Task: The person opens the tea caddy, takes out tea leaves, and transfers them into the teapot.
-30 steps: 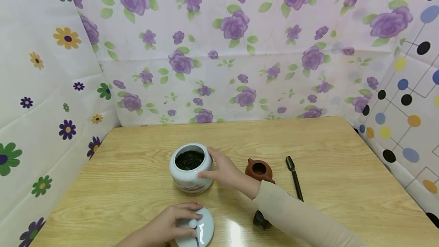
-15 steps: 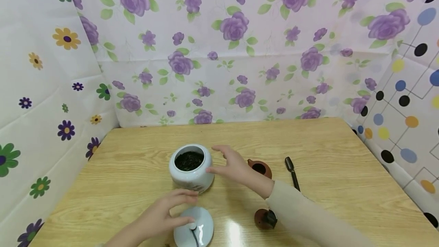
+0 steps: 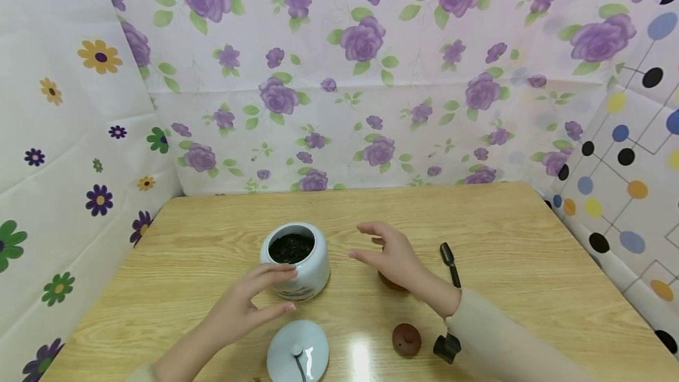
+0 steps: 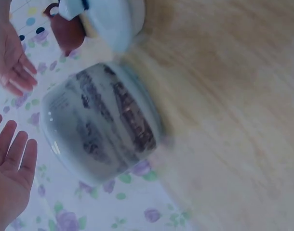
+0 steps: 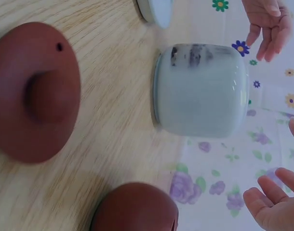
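Observation:
A white porcelain jar [image 3: 313, 273] with a painted scene stands uncovered on the table, dark leaves [image 3: 289, 249] inside it. My left hand [image 3: 249, 299] hovers before its front left side, fingers spread, holding nothing. Just below that hand lies the jar's pale lid [image 3: 313, 343], knob up. To the right of the jar, my right hand [image 3: 395, 258] hangs in the air with fingers relaxed and apart from it. Beneath this hand is a brown clay teapot [image 3: 391, 282], mostly hidden in the head view. In the right wrist view the jar [image 5: 200, 96] shows between both hands.
A small brown teapot lid [image 3: 406, 339] lies near the front of the wooden table [image 3: 530, 287]. Farther right is a dark tea scoop [image 3: 448, 255], partly covered by the right arm. Patterned cloths hang at the back and both sides.
My right hand has let go of the jar and moved right, over the teapot. The left hand has left the jar lid and risen toward the jar. The teapot lid has come into view.

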Available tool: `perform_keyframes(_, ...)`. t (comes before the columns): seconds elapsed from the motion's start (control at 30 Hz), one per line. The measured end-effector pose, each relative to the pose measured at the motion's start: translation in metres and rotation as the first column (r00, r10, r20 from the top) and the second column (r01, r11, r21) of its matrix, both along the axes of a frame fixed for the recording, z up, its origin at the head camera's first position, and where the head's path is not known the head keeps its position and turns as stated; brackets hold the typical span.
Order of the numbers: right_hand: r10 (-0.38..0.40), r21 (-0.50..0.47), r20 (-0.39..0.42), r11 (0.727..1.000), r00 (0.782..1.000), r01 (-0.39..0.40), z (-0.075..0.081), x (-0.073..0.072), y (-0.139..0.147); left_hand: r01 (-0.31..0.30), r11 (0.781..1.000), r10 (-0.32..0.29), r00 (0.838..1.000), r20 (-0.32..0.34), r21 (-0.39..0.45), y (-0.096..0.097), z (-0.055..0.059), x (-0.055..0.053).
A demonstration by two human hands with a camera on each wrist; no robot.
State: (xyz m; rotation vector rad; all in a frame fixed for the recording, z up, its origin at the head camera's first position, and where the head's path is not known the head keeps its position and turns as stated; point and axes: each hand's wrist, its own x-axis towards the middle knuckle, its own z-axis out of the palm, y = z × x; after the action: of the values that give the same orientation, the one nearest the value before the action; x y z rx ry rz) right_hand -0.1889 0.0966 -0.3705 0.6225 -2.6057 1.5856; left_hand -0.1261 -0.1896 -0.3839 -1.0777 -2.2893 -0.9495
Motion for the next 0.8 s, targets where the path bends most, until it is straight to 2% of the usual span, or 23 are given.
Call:
perform_keyframes(0.07,-0.013,-0.004,0.012,1.000,1.000,0.013,-0.001,0.000,0.007,-0.004,1.000,0.005,1.000,-0.016,0.024,0.000,0.002,-0.004)
perform_keyframes(0.27,-0.041,-0.013,0.050,0.999,0.998,0.042,-0.001,0.005,0.028,-0.071,0.995,0.072,0.997,-0.014,0.072,0.000,0.009,-0.013)
perform_keyframes(0.47,-0.092,0.016,0.062,0.996,0.994,0.091,0.004,0.013,0.048,-0.149,0.978,0.138,0.987,0.079,0.144,0.000,0.012,-0.022)
perform_keyframes(0.63,-0.134,0.045,0.029,0.990,0.991,0.133,0.005,0.019,0.062,-0.245,0.960,0.223,0.963,0.152,0.139,0.001,0.011,-0.028)
perform_keyframes(0.8,-0.161,0.079,-0.003,0.984,0.987,0.160,0.001,0.023,0.076,-0.277,0.951,0.247,0.947,0.206,0.135,-0.001,0.008,-0.035)
